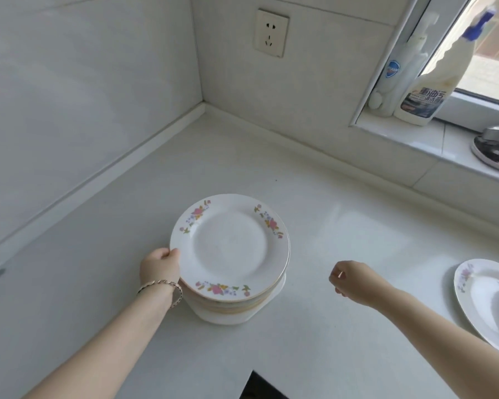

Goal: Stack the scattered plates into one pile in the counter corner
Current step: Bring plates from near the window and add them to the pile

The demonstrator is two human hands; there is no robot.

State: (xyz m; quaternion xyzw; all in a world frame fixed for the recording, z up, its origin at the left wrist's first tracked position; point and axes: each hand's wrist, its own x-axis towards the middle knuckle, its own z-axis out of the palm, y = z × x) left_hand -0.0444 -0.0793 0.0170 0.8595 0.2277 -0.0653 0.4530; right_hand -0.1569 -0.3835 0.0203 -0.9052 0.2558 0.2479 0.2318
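The pile (229,249) of round flowered plates lies flat and face up on the white bench (343,226), out from the corner where the two tiled walls meet. Being round, it has no long axis; its three flower sprays sit at the near, far-left and far-right rim. Under the gold-edged plates a plain white, angular base shows, but what it is cannot be told.

The left hand (159,269), with a bracelet (162,286) at the wrist, grips the pile's left rim: thumb on the top plate's edge, fingers curled down the side and mostly hidden. The right hand (353,280) hovers over the bench right of the pile, apart from it, fingers loosely curled and holding nothing.

Another plate (478,295) lies well to the right, cut off by the frame edge.

On the sill (415,136) stand a spray bottle (432,82) and a pump bottle (398,73), with a metal object (494,148) partly cut off. A socket (271,33) is on the wall.
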